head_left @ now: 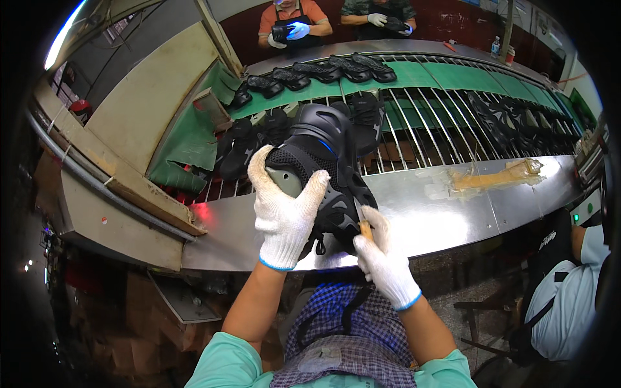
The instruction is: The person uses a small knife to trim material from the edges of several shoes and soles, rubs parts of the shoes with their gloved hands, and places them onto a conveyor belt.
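Observation:
In front of me a black sneaker [321,139] is held up and tilted above the metal bench edge. My left hand [286,213], in a white knit glove, grips it around the ankle opening, where a grey-green shoe last [284,181] with a round hole shows. My right hand [388,265], also gloved, is closed around a small tool with a wooden handle [366,229]. The tool's thin, pale end touches or nearly touches the shoe's side; its exact kind is unclear. Beyond the sneaker, more black shoes [240,145] sit near the bench.
A metal ledge [414,223] runs along the near side of a roller conveyor [420,123]. Black shoes [310,72] line a green belt [414,74], and others [517,123] lie at right. Two gloved co-workers stand opposite; another person sits at right. A panel [123,220] borders the left.

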Tool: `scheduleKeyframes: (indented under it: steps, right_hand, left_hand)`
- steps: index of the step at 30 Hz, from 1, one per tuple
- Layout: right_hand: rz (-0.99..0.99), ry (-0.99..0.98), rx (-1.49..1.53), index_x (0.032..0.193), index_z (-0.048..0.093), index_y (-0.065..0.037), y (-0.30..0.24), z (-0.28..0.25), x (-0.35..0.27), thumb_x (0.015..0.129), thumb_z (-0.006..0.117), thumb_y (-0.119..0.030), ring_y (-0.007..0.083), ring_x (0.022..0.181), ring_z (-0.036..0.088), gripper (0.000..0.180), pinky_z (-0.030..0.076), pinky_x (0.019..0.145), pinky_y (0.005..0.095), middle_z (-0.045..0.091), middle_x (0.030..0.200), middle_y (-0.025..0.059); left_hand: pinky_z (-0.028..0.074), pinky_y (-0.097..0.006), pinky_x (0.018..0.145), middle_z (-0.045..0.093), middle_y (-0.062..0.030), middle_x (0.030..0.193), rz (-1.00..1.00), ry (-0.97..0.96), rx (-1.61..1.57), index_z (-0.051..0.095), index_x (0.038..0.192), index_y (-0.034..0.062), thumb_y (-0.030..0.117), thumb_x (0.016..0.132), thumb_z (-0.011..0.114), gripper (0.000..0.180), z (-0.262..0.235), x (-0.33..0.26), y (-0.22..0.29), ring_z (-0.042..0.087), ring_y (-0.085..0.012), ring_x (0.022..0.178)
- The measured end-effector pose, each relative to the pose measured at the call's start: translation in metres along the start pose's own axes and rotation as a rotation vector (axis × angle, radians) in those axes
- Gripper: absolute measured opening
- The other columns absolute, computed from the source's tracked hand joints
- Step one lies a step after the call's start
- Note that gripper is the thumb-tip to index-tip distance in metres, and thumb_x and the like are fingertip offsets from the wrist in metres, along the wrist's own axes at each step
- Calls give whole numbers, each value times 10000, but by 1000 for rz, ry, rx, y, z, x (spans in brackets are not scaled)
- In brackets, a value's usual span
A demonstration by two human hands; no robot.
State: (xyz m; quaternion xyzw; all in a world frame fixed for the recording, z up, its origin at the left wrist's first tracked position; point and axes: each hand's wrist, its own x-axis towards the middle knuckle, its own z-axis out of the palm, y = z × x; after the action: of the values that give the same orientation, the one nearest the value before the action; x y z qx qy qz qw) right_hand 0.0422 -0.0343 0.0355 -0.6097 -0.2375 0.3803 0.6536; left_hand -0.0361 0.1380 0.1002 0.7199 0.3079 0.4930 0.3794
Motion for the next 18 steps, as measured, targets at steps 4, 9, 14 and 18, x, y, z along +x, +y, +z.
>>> scheduleKeyframes:
  steps: [4,9,14,18]
  right_hand:
    - [66,-53,355,1516,414,-7,-28,11,23,1051,582,-116,65,531,445,506,401,415,254,548,869,45]
    - [134,-484,1334,1466,444,-33,-4,7,53,1046,542,-107,69,469,418,437,350,367,228,535,810,21]
    - [77,-179,126,1658,203,-16,-26,9,26,999,615,-130,109,604,583,786,502,453,247,622,992,95]
    - [-249,61,-178,1662,329,27,8,19,25,999,615,-125,347,1479,486,739,399,1224,432,508,1594,243]
  left_hand:
    - [505,-404,1092,618,-176,1345,-4,-43,44,412,1541,19,201,825,942,909,-1,1,6,625,-257,1213]
    - [512,-412,1083,624,-190,1351,-32,-64,84,415,1544,21,220,821,945,918,-2,14,2,637,-274,1203]
    - [521,-408,1070,643,-191,1321,3,-31,105,412,1548,22,213,820,946,922,-2,9,-7,645,-268,1187]
    - [533,-414,1053,660,-195,1293,-1,-37,97,405,1551,22,214,820,940,925,-3,4,2,663,-276,1159]
